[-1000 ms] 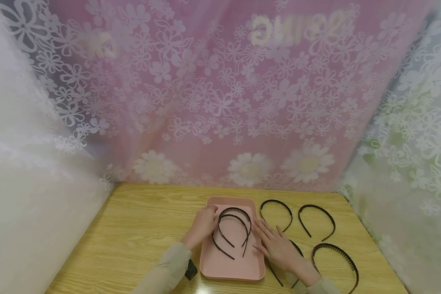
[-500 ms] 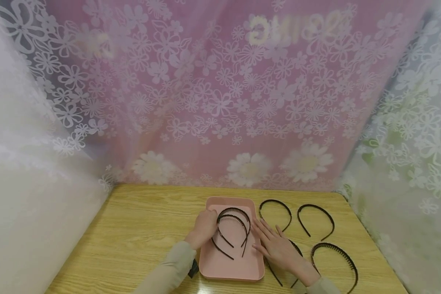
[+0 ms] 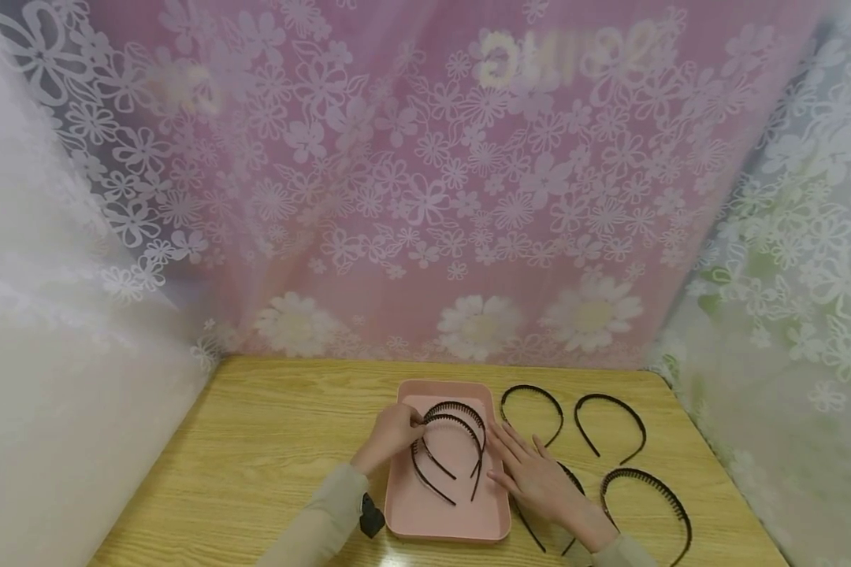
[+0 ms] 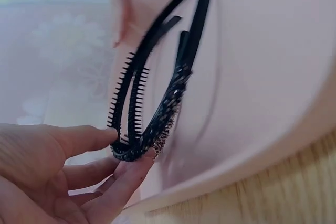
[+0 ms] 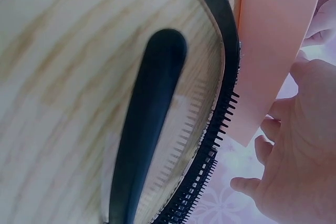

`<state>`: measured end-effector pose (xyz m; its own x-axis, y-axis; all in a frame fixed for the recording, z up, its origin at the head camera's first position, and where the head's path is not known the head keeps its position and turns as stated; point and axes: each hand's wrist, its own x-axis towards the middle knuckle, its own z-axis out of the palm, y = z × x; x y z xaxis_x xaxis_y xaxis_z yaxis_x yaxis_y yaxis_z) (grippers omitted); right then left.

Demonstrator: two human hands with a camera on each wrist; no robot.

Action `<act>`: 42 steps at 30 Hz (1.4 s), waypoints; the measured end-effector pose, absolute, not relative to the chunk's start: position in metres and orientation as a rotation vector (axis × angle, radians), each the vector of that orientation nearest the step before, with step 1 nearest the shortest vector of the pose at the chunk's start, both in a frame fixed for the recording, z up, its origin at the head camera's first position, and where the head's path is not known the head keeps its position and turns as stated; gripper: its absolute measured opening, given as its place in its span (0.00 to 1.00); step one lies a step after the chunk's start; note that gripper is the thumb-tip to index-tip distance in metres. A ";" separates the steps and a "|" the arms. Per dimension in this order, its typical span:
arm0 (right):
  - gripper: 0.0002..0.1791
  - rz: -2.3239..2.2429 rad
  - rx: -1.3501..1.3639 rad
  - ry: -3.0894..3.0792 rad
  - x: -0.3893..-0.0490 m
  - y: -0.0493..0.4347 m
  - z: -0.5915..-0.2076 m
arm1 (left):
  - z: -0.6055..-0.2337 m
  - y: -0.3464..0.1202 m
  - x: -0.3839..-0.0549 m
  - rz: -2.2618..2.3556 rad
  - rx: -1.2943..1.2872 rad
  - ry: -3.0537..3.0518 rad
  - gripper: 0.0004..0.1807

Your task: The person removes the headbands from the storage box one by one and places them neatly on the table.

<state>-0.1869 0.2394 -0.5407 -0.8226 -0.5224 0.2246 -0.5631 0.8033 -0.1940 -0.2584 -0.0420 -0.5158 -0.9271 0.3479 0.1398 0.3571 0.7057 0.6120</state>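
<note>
In the head view two black toothed headbands (image 3: 454, 405) overlap in the pink tray (image 3: 443, 521), arches pointing away from me. My left hand (image 3: 392, 431) reaches over the tray's left rim and pinches them near the left side of their arches. Seen from the left wrist, thumb and fingers of the left hand (image 4: 68, 174) hold the headbands (image 4: 170, 100), which have teeth and a dark glittery band. My right hand (image 3: 539, 479) rests against the tray's right wall with fingers extended, partly covering another headband (image 3: 574, 477) on the table.
On the wooden table (image 3: 284, 441), right of the tray, lie further black headbands: one at the back (image 3: 532, 387), one farther right (image 3: 613, 397) and one toothed one in front (image 3: 654, 477). A pink floral curtain (image 3: 397, 197) hangs behind; pale sheets flank both sides.
The left hand has shifted slightly along the headbands, its thumb and fingertips coming into view. The headbands in the tray have moved slightly to the right. The right hand stays put.
</note>
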 end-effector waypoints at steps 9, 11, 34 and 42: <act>0.36 0.366 0.838 -2.857 -0.188 0.241 -0.544 | -0.511 -0.049 -0.259 -1.360 -0.573 -2.929 0.13; 0.36 0.373 0.846 -2.837 -0.189 0.242 -0.545 | -0.511 -0.049 -0.259 -1.410 -0.563 -2.937 0.13; 0.36 0.407 0.853 -2.876 -0.186 0.239 -0.538 | -0.511 -0.055 -0.265 -1.600 -0.374 -2.807 0.14; 0.37 0.372 0.870 -2.852 -0.190 0.242 -0.545 | -0.507 -0.062 -0.266 -1.652 -0.376 -2.770 0.15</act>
<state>-0.1903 0.2421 -0.5454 -0.8237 -0.5302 0.2011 -0.5640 0.8026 -0.1944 -0.2662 -0.0621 -0.5069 -0.9676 0.2509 0.0276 0.1436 0.4571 0.8778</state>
